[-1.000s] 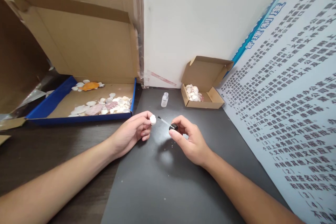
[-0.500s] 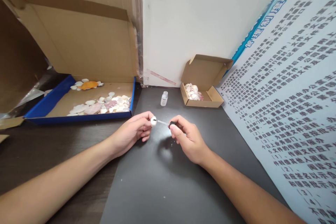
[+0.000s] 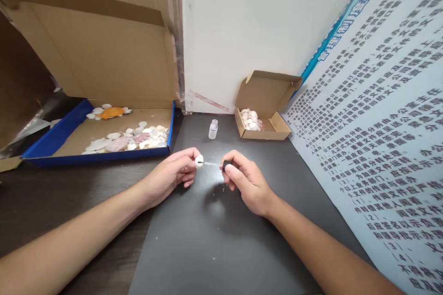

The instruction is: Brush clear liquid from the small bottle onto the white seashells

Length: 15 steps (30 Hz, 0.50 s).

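My left hand (image 3: pixel 175 176) pinches a small white shell (image 3: pixel 199 161) between thumb and fingers, just above the dark mat (image 3: pixel 221 239). My right hand (image 3: pixel 244 184) is closed on the black cap (image 3: pixel 226 164) of a thin brush (image 3: pixel 212 163), whose tip touches the shell. A small clear bottle (image 3: pixel 213 129) stands uncapped on the mat beyond both hands.
A blue-rimmed cardboard tray (image 3: pixel 51 140) with several shells lies at the left, its big lid raised behind. A small open cardboard box (image 3: pixel 265 115) holding shells sits at the back right by the white wall. A printed poster (image 3: pixel 380 147) slopes along the right side.
The brush tip has come left from clear of the shell to touching it. My right hand has shifted a little towards the left hand, and the view has drifted slightly.
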Motion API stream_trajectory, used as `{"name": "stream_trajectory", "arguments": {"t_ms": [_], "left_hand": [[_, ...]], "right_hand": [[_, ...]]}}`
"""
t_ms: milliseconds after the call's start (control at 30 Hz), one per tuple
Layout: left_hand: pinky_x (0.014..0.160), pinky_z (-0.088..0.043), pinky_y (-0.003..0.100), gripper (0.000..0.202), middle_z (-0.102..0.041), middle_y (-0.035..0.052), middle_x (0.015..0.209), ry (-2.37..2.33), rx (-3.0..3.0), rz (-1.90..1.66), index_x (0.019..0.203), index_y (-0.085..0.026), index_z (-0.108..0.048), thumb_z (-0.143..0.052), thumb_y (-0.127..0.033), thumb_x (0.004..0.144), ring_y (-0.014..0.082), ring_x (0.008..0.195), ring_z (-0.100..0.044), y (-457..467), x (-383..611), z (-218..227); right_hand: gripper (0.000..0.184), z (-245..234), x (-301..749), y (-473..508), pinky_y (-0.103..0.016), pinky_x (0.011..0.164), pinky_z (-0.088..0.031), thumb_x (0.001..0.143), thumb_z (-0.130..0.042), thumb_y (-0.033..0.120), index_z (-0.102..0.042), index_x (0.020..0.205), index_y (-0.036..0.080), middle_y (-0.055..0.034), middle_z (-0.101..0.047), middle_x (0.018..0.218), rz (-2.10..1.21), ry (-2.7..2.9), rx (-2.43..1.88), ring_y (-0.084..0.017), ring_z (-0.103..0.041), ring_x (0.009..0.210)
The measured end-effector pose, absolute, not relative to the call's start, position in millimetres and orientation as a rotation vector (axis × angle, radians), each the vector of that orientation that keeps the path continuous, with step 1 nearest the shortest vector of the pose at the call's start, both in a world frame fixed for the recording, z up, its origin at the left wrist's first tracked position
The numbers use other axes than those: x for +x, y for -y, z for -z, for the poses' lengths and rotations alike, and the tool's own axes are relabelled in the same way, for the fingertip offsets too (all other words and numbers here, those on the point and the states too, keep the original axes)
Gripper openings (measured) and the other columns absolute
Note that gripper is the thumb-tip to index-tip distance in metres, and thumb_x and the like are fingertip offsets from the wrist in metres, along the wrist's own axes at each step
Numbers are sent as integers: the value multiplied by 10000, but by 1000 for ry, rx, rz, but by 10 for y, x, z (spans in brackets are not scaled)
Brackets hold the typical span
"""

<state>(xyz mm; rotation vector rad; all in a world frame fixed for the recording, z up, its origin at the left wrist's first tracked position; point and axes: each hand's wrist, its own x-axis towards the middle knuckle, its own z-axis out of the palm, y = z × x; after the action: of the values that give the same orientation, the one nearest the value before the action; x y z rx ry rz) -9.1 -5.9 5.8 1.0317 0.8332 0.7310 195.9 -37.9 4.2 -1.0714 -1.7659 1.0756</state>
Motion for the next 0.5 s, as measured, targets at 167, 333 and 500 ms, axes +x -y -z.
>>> {"name": "stream_trajectory", "arguments": {"t_ms": [167,333,500], "left_hand": [[502,-325,197,85,-316,-42,636,-841,1024,-730,760,-182,-469,-551,-184,784,91,544,-301,61,-94,-57],[497,-337,196,98,-319,-40,628,-852,1017,-736,745,-178,-479,-568,-195,783,93,543,-313,60,-82,-61],[484,-339,195,80,-296,-48,606,-852,979,-767,745,-175,-501,-562,-179,796,86,519,-301,56,-71,-55]], "right_hand": [[223,-53,1954,376,-215,562,-338,929,-534,399,-503,861,189,42,-461,645,-987,1752,-1185,-90,-419,575],[224,-59,1956,370,-216,560,-345,942,-508,400,-501,876,187,43,-460,658,-1087,1762,-1074,-86,-424,567],[239,-38,1976,351,-213,562,-357,952,-493,404,-497,859,184,41,-465,662,-1052,1761,-1114,-84,-432,572]]}}
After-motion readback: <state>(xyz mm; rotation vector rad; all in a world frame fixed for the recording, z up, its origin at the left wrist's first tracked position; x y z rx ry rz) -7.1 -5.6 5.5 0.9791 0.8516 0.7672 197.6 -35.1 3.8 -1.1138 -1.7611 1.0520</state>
